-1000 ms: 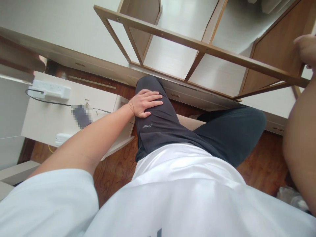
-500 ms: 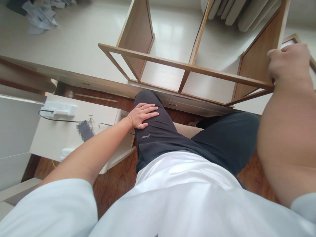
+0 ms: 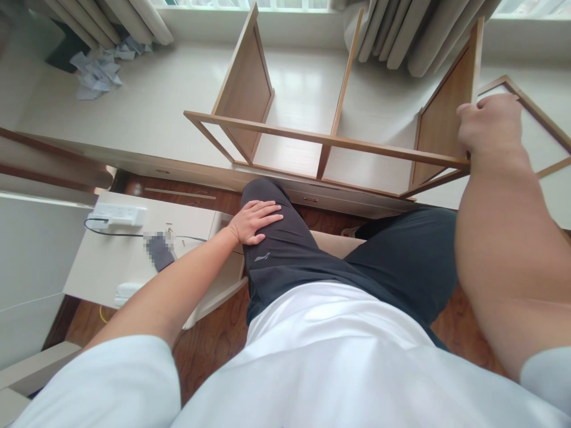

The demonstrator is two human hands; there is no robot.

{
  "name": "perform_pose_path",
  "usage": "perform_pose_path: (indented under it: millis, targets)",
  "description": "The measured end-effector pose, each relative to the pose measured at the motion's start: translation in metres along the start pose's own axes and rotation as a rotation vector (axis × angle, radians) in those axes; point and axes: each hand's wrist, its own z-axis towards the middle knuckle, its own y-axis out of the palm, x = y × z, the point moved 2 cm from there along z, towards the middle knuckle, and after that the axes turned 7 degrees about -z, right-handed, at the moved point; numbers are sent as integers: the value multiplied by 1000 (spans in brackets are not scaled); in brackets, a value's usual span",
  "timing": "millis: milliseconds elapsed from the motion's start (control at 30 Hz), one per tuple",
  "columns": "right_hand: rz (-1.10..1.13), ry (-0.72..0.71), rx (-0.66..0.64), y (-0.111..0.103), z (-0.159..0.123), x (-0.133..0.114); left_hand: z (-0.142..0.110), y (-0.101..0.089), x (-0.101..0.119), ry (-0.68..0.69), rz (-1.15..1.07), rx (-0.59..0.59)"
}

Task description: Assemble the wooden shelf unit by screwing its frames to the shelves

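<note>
under the right hand (image 3: 488, 128), the shelf frame's (image 3: 330, 141) corner.

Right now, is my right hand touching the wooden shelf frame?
Touching. The head view shows the right hand closed over the right end panel of the wooden shelf frame, fingers wrapped on its edge, with no gap visible.
</note>
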Motion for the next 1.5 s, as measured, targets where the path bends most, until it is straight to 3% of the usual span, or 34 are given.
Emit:
perform_pose_path:
  millis: [300,733,867,933,1033,1133,1167,1267,1333,1500]
  targets:
    - [-4,-55,30,12,17,11,-2,-2,2,10,24,4]
    - [146,60,4,6,21,14,-6,1,1,-59,-19,-42]
    - [124,58,0,8,22,17,-9,0,3,-94,-4,43]
    - [111,76,-17,8,21,18,-14,2,2,-226,23,154]
    - [84,101,-43,7,18,15,-31,12,0,-551,49,413]
    - [72,110,-74,5,16,11,-65,33,9,-895,26,733]
    - [76,110,-82,4,15,10,-79,42,15,-1000,13,781]
    - [88,107,-98,2,13,9,-124,62,39,-1328,0,792]
    - [89,103,-102,1,13,9,-152,64,54,-1539,46,798]
    - [98,103,-98,2,12,10,-192,34,62,-1774,177,836]
